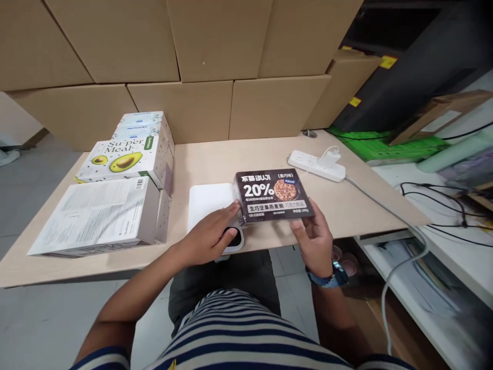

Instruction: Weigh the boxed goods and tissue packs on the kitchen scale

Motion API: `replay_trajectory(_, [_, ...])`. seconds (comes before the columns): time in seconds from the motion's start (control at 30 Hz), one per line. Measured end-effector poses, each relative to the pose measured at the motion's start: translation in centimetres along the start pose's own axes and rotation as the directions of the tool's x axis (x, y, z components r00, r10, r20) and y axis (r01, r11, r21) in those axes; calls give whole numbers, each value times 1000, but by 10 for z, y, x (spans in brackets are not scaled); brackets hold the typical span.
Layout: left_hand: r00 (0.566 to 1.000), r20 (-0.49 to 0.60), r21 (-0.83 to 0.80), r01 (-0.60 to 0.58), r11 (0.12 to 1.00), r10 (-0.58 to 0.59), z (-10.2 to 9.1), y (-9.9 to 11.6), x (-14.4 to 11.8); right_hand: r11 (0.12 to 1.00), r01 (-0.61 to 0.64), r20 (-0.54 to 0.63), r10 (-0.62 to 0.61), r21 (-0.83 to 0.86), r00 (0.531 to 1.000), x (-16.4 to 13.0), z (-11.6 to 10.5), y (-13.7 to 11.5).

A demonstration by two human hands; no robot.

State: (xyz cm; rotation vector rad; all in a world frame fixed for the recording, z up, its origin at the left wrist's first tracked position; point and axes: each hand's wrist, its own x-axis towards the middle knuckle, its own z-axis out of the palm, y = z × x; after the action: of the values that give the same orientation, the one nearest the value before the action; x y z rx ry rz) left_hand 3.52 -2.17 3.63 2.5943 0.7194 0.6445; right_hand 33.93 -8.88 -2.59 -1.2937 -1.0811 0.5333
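A dark snack box with "20%" and a round oat crisp printed on it tilts slightly over the table's front part. My right hand grips its lower right corner, thumb at the front edge and fingers at the side. My left hand is stretched out, thumb apart, with its fingertips against the box's left edge. Beneath that hand lies a flat white device like a kitchen scale, its dark round display partly covered by my thumb. Whether the box touches the device is hidden.
Several food boxes, including an avocado "Super Meal" box and a white box, stand at left. A white power strip with a plug lies at right, its grey cable trailing off the edge. Cardboard boxes wall the back.
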Motion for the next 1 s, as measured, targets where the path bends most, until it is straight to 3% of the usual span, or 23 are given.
replay_trajectory(0.1, [999, 36, 78, -33, 996, 30, 15, -8, 15, 998, 15, -12, -16, -66, 1000, 17, -5, 7])
replay_trajectory(0.27, [998, 41, 218, 35, 975, -45, 36, -15, 19, 972, -17, 69, 34, -232, 997, 37, 5, 28])
replay_trajectory(0.4, [995, 42, 278, 78, 958, -93, 28, -14, 16, 886, 169, 119, -130, -431, 984, 41, 10, 32])
replay_trajectory(0.5, [983, 18, 319, 167, 933, -183, 15, -18, 10, 721, 394, 225, -324, -570, 919, 44, 12, 22])
replay_trajectory(0.6, [970, 19, 361, 218, 907, -241, 6, -28, -1, 530, 588, 451, -378, -611, 809, 51, 18, 7])
replay_trajectory(0.67, [973, 21, 388, 202, 899, -228, 6, -34, -8, 467, 677, 587, -345, -569, 732, 59, 26, -3])
replay_trajectory(0.73, [981, -7, 413, 177, 893, -192, 8, -40, -14, 446, 708, 663, -285, -547, 692, 72, 38, -12])
replay_trajectory(0.9, [993, -81, 477, 117, 871, -89, 14, -48, -16, 408, 702, 770, 3, -584, 638, 128, 79, -26])
replay_trajectory(1.0, [995, -75, 536, 93, 839, -62, 14, -51, -16, 394, 688, 764, 58, -609, 643, 171, 108, -25])
